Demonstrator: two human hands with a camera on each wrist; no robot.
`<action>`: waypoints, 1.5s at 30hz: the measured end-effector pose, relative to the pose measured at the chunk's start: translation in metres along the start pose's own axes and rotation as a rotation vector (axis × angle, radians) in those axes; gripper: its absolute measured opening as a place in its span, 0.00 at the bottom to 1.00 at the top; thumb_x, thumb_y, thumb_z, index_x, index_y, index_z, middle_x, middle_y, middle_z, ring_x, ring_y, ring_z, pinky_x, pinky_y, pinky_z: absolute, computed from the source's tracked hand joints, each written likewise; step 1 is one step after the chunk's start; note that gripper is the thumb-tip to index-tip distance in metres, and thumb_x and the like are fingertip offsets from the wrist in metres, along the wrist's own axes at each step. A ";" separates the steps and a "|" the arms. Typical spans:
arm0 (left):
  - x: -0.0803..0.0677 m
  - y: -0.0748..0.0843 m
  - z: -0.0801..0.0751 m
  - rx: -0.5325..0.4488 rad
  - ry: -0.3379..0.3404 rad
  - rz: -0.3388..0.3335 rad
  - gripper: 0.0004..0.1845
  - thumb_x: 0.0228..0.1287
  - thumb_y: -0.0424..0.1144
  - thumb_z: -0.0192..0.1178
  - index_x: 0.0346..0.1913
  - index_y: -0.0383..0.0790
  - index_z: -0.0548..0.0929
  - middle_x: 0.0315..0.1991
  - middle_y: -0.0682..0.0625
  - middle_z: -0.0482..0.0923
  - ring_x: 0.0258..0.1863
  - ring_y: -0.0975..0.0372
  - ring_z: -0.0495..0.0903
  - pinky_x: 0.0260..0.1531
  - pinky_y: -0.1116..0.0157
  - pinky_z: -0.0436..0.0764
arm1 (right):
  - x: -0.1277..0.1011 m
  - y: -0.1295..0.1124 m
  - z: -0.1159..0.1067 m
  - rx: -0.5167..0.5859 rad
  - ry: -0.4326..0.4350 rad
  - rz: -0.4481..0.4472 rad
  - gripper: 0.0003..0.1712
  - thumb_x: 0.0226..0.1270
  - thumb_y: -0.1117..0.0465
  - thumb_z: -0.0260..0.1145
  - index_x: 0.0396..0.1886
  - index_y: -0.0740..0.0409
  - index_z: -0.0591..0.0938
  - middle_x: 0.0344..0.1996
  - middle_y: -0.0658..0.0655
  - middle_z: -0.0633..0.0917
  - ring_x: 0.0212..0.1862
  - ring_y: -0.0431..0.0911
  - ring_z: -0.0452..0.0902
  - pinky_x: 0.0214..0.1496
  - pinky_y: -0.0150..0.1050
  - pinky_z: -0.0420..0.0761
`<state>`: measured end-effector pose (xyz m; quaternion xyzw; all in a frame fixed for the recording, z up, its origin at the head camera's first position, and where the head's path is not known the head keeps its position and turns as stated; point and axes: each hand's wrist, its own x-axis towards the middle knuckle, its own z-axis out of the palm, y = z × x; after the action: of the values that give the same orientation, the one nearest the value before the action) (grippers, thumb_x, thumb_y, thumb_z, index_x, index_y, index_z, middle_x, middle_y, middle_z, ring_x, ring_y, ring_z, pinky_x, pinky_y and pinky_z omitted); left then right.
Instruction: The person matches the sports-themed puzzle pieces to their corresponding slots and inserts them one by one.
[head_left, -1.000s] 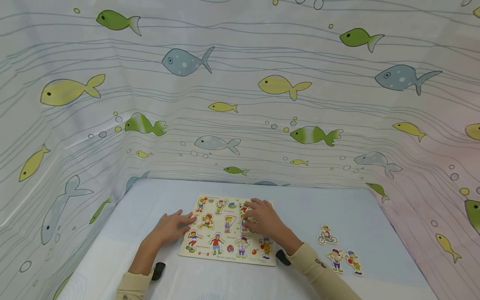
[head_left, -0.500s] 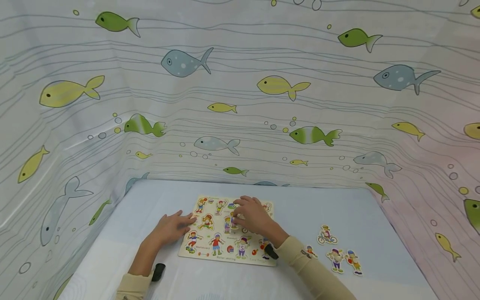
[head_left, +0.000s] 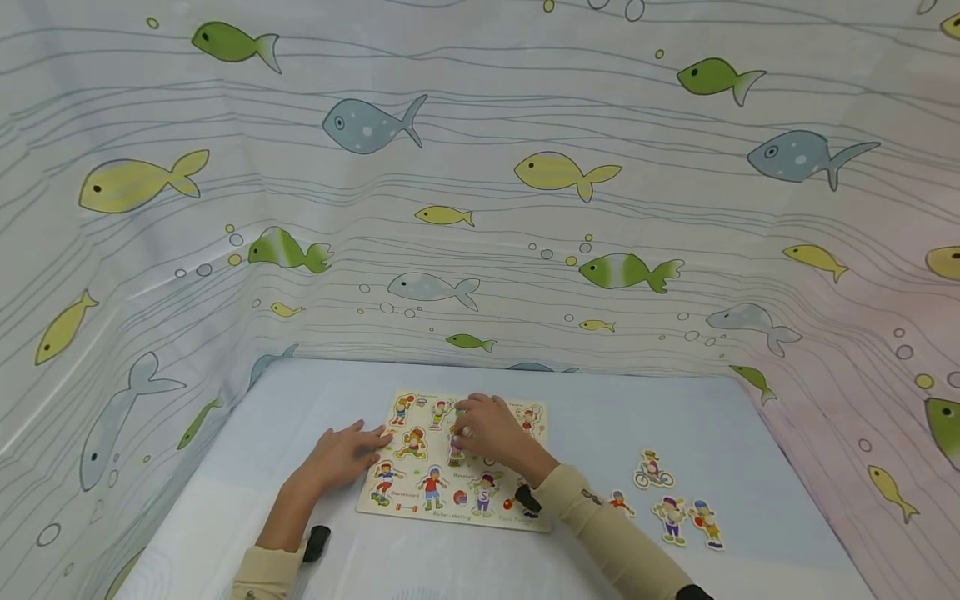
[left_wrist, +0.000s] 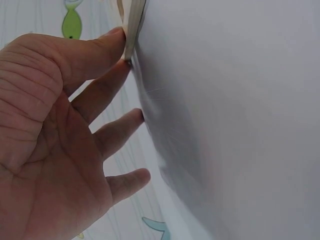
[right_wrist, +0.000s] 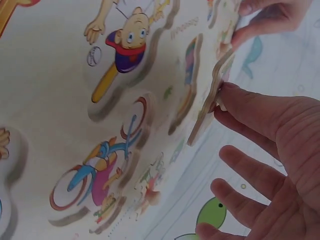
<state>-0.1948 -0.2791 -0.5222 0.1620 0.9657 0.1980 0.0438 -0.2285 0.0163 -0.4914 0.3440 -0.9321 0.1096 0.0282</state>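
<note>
My right hand (head_left: 495,429) is over the middle of the cream wooden puzzle board (head_left: 437,443). Its thumb and forefinger pinch a thin wooden puzzle piece (right_wrist: 206,112) by its back, the other fingers spread loosely. The piece stands tilted close over a figure-shaped recess (right_wrist: 188,82) in the right wrist view; its picture side is mostly hidden there. My left hand (head_left: 341,457) rests at the board's left edge, thumb and forefinger touching it with fingers fairly straight. The left wrist view has the thumb (left_wrist: 102,50) against the board's edge (left_wrist: 134,27).
Right of the board lie loose knobbed pieces: a cyclist (head_left: 654,469), a purple-trousered figure (head_left: 671,521), a blue-capped figure (head_left: 707,525) and one partly behind the sleeve (head_left: 619,503). Several figures fill the board's left and front, such as a runner (head_left: 412,443). A fish-printed curtain (head_left: 495,242) surrounds the table.
My right hand has moved left across the board from its right column, bringing the puzzle piece to the middle. A loose piece beside the sleeve has come into view. My left hand stays put.
</note>
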 end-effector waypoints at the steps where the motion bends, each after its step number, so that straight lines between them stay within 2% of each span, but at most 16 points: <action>1: 0.000 0.000 0.000 -0.002 0.001 -0.002 0.21 0.64 0.38 0.66 0.60 0.45 0.83 0.64 0.48 0.75 0.68 0.38 0.63 0.60 0.27 0.51 | 0.001 -0.001 0.001 0.002 -0.012 0.008 0.08 0.61 0.49 0.73 0.38 0.43 0.90 0.59 0.51 0.81 0.65 0.50 0.69 0.64 0.58 0.69; 8: 0.001 -0.001 0.001 -0.002 0.002 0.002 0.21 0.64 0.38 0.66 0.60 0.45 0.83 0.64 0.48 0.75 0.68 0.38 0.63 0.60 0.27 0.51 | 0.002 -0.005 0.007 0.019 -0.070 0.053 0.07 0.62 0.50 0.73 0.38 0.43 0.90 0.61 0.50 0.80 0.68 0.50 0.67 0.67 0.59 0.65; 21: 0.003 0.000 -0.001 0.003 0.001 0.014 0.21 0.64 0.38 0.66 0.60 0.45 0.83 0.64 0.47 0.74 0.67 0.37 0.64 0.59 0.26 0.52 | 0.002 -0.003 0.016 0.012 -0.027 0.039 0.07 0.64 0.50 0.72 0.39 0.43 0.90 0.58 0.50 0.81 0.66 0.48 0.69 0.67 0.59 0.65; 26: 0.003 0.001 -0.002 -0.004 -0.011 0.019 0.20 0.65 0.39 0.65 0.60 0.46 0.83 0.64 0.47 0.74 0.67 0.36 0.64 0.59 0.26 0.52 | 0.000 -0.004 0.016 -0.003 -0.010 0.033 0.06 0.62 0.50 0.73 0.35 0.44 0.91 0.56 0.50 0.82 0.64 0.48 0.70 0.67 0.60 0.65; 45: 0.001 0.001 -0.001 -0.017 0.000 0.001 0.20 0.64 0.39 0.65 0.60 0.46 0.83 0.64 0.47 0.75 0.68 0.37 0.64 0.59 0.26 0.51 | 0.003 -0.005 0.022 -0.049 -0.020 0.018 0.05 0.62 0.50 0.73 0.35 0.41 0.91 0.57 0.47 0.81 0.65 0.46 0.69 0.67 0.58 0.65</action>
<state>-0.1956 -0.2781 -0.5212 0.1618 0.9640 0.2061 0.0450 -0.2270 0.0059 -0.5114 0.3358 -0.9379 0.0833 0.0261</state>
